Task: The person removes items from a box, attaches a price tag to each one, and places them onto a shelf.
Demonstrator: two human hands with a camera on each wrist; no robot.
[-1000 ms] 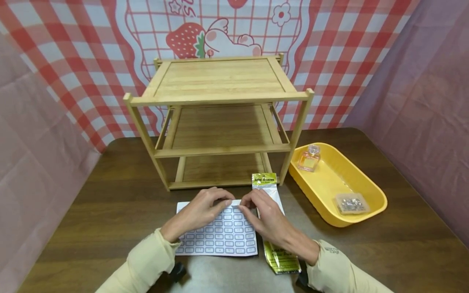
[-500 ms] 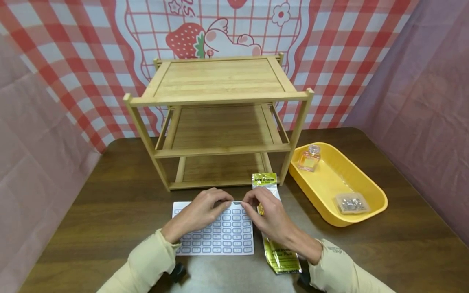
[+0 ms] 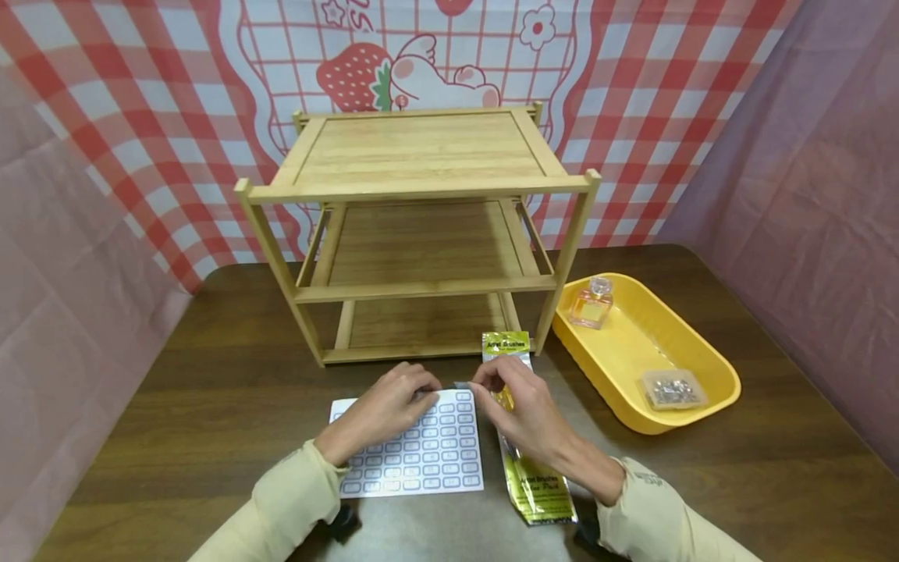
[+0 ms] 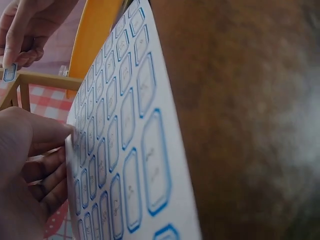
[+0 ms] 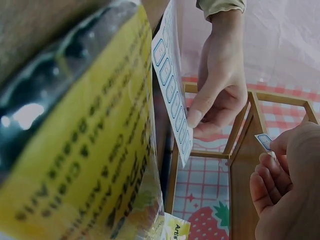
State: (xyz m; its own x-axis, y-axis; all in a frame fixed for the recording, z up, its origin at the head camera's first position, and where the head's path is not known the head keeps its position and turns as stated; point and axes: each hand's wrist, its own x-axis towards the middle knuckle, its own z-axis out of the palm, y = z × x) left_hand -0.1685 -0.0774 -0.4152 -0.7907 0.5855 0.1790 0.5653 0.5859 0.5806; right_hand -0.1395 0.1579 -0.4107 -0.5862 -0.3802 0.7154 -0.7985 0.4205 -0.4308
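One sheet (image 3: 424, 457) is pinched by the left hand (image 3: 388, 406), apparently one label (image 4: 10, 73) by the right hand (image 3: 525, 410).

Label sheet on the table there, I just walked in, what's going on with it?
A person's left hand pinches the label sheet near its far edge, and their right hand pinches one loose label, clear of the sheet. A brush packet lies beside the sheet, partly hidden by the right hand. The wooden rack stands behind, with a yellow tray to the right.
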